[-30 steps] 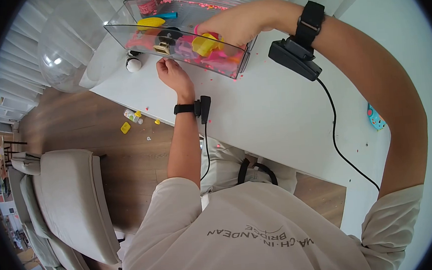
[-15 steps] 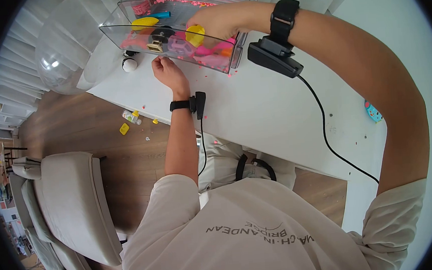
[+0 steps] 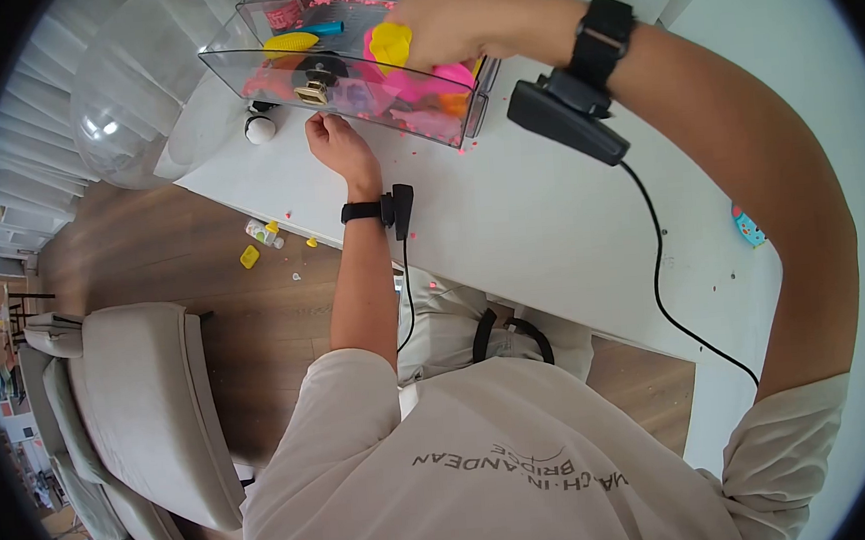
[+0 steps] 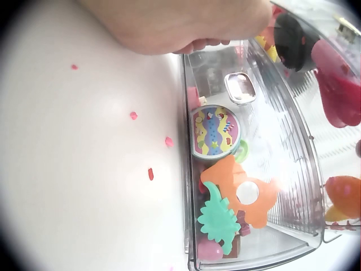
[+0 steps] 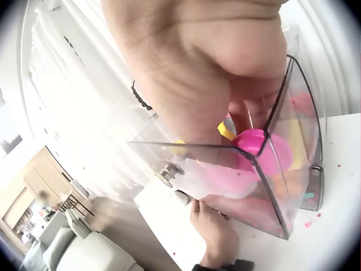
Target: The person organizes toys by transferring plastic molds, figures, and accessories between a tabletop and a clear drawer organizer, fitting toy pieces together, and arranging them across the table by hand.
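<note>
Wooden flooring (image 3: 265, 312) spreads at the left, with a pale grey sofa (image 3: 146, 400) on it and a large transparent ball-like object (image 3: 125, 101) above. Next come a small white bottle with a yellow cap (image 3: 260, 234) on the floor and a round white object (image 3: 260, 131) on the white table (image 3: 589, 219).

The left hand (image 3: 346, 153) is near the gold metal knob (image 3: 312, 94) of a clear plastic drawer (image 3: 228, 74), its fingers curled inward; whether they touch the drawer, I cannot tell. Inside lie a yellow textured piece (image 3: 290, 44) and a blue tube (image 3: 323, 29).

Farther right, the right hand (image 3: 481, 26) reaches over the drawer and holds a yellow flower-shaped piece (image 3: 391, 45), its fingers bent and partly hidden, beside bright pink plastic pieces (image 3: 451, 77).
</note>
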Motion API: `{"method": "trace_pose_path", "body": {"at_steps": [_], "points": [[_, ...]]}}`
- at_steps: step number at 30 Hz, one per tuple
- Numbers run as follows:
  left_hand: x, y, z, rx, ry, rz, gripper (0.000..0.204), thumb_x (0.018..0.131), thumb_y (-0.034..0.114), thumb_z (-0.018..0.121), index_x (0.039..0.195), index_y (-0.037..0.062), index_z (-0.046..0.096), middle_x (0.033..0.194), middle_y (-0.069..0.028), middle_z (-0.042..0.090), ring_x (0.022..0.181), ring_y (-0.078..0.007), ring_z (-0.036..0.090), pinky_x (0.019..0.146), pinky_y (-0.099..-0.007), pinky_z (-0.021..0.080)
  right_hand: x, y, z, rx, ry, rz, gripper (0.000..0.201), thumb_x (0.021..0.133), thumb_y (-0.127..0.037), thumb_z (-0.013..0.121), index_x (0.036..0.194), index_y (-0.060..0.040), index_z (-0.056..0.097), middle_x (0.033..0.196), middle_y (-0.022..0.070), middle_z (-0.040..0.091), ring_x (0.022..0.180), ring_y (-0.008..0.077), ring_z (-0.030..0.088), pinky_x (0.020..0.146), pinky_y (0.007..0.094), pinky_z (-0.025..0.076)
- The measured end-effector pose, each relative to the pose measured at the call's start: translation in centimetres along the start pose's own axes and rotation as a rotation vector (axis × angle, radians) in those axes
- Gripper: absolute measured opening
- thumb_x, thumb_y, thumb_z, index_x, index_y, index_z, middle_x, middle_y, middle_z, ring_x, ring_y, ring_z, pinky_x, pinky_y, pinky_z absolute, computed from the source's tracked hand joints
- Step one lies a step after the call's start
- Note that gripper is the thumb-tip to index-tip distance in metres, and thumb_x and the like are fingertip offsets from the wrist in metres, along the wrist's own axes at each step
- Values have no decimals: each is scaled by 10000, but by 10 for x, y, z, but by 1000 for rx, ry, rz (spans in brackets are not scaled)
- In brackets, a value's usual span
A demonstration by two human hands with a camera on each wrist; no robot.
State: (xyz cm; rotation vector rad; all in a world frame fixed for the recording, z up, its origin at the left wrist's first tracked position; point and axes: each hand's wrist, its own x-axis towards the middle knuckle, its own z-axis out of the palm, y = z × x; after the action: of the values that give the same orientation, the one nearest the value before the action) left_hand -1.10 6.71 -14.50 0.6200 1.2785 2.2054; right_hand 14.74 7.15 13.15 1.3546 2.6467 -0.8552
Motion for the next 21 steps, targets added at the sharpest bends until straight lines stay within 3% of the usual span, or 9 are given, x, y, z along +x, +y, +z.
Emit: {"method": "trace_pose_path", "body": {"at_steps": [1,9,18,21], "points": [[-1,0,-1,3,-3,-3,99,961,52,485,918,-6,553,741,16,492,643,-62,414,571,-241,352,-6,1,-5,116,-44,-9,371,762,-61,703,1130,-57,658,858,87,622,739,180,586,562,366,449],[-1,1,-1,-6,-26,15,95,962,62,486,918,3,546,733,20,486,637,-59,408,560,-239,343,-11,27,-3,550,87,-122,396,790,-71,691,1182,-60,632,899,83,628,779,169,587,612,351,454],[0,-1,-2,28,-18,29,120,967,96,486,917,8,550,716,14,495,627,-65,421,556,-240,345,-52,126,-26,1094,247,-277,430,826,-84,677,1248,-63,598,952,77,635,830,156,588,676,331,461],[0,1,-3,74,-26,30,126,966,100,475,906,16,548,703,12,490,629,-65,425,560,-246,350,-68,122,-7,1283,314,-324,441,838,-88,672,1270,-64,586,969,75,637,848,151,588,697,325,463]]}}
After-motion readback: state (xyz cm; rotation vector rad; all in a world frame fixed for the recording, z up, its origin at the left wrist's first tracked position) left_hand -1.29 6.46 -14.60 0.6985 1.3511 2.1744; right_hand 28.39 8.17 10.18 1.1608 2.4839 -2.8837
